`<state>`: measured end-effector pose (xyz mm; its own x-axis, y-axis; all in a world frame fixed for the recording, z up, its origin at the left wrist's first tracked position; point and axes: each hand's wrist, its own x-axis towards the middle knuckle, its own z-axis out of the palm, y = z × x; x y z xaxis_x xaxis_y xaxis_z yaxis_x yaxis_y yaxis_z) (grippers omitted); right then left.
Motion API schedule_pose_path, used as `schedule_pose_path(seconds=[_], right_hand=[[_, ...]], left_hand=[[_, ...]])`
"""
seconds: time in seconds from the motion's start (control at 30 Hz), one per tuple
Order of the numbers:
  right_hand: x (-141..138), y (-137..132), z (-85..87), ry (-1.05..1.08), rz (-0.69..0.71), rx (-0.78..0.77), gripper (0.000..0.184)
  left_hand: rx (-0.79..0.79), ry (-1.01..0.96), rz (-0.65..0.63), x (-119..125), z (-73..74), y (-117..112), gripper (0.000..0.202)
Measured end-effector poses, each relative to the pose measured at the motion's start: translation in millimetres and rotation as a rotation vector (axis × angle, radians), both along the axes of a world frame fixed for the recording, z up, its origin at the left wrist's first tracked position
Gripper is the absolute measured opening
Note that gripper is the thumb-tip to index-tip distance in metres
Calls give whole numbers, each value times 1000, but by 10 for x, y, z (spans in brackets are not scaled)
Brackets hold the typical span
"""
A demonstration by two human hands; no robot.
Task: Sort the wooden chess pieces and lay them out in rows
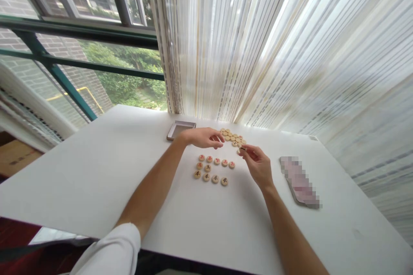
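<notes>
on table (97,180): xiangqi pieces (211,167) centre | tray (180,129) back left | packet (300,182) right

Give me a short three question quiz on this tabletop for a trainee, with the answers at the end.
1. Which is closer to the long pink packet, blurred in this view, on the white table: the left hand or the right hand?
2. True or false: the shallow grey-rimmed rectangular tray lies to the left of the heap of round wooden Chinese chess pieces.
3. How many round wooden pieces lie in the row nearest the person?

Key:
1. The right hand.
2. True.
3. Four.
</notes>
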<state>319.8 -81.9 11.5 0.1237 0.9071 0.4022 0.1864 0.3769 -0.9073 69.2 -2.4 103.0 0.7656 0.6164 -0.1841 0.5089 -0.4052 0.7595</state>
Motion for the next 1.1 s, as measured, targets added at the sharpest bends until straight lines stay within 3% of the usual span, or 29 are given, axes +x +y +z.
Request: schedule_pose_path(seconds=[0.33, 0.47, 0.67, 0.9, 1.03, 1.1], right_hand=[[220, 230, -269, 106, -159, -32, 41], [252, 249, -344, 106, -163, -47, 45], [267, 226, -374, 101, -157, -69, 51], [125, 138, -219, 100, -40, -69, 51], [-95, -40, 9, 68, 126, -97, 44], [-234, -217, 125, -12, 303, -151, 39]], left_hand=[[292, 303, 316, -671, 47, 70, 38], [324, 383, 350, -710, 74, -6, 39], [349, 435, 357, -548, 28, -174, 38], [350, 221, 190, -319, -82, -476, 28], [322, 1, 147, -302, -187, -788, 28], [283, -106, 160, -319, -256, -1003, 29]])
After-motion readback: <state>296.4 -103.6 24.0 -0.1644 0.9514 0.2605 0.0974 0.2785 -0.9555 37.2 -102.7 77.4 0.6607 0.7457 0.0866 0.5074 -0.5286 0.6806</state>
